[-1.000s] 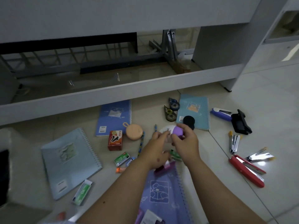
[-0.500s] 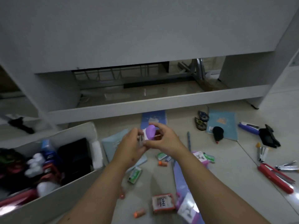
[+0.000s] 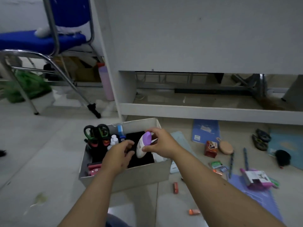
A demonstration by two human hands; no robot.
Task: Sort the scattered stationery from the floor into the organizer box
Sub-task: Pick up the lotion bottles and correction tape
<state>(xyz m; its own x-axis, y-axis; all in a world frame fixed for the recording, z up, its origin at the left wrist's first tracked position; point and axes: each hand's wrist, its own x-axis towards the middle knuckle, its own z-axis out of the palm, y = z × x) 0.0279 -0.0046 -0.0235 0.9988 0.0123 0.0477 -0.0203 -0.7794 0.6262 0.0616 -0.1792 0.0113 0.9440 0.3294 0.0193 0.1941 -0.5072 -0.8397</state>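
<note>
Carrying: right hand (image 3: 161, 145) now pinches the white egg-shaped correction-tape dispenser with purple cap (image 3: 143, 145) over the grey cardboard organizer box (image 3: 144, 173), off the floor.
Left hand (image 3: 118, 154): loosely curled, released, empty.
Meaning: drop-in is next.

Dim room, pale tiled floor, white furniture and a blue chair

The floor (image 3: 41, 161) is laid in large light tiles with faint joints and gives a dull sheen. A tall white cabinet panel (image 3: 196, 33) fills the upper middle; below it is an open gap with a white bottom rail (image 3: 205, 111), and grey metal legs (image 3: 255, 86) show through the gap. At upper left stands a blue chair (image 3: 37, 40) on a chrome tube frame. Behind its legs lie a green bag (image 3: 24, 86) and a pink bottle (image 3: 106, 82) with a red cap, upright against the cabinet's side.
</note>
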